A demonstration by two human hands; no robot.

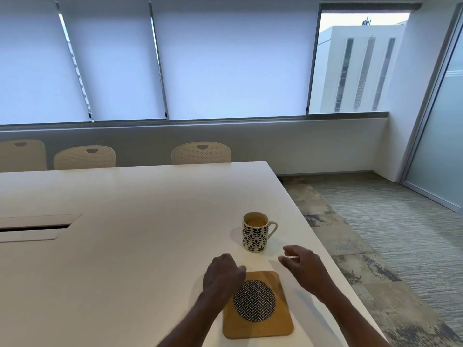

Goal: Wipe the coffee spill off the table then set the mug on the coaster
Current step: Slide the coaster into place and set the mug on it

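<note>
mug: white with dark leaf print (pixel 255 235), upright on the bench, handle pointing right, tan liquid inside near the rim
mug position: directly on the bench top, beyond the coaster and apart from it, near the right edge
coaster: tan rounded square (pixel 258 304) with a dark patterned disc in its middle, flat on the bench, nothing set on it
bench: white top (pixel 125 246), long and bare apart from mug and coaster; cable slot (pixel 35 227) recessed at far left
spill: couldn't make out any coffee on the bench surface; only a faint shadow left of the mug
left hand: (pixel 223 274) knuckles up, fingers curled in, at the coaster's far-left corner, thumb tip over that corner; contact with it not clear
left grip: narrow, loosely curled, nothing visible in it
right hand: (pixel 304 267) above the bench between the mug and the coaster's right side, touching neither
right grip: half curled, fingers pointing left, gap between thumb and fingers, held nothing
cloth: none seen in either hand
chairs: three cream backs (pixel 201 153) along the far side of the bench
room: blinds (pixel 225 58) down over the windows, one pane uncovered at right, carpet (pixel 388 234) right of the bench
</note>
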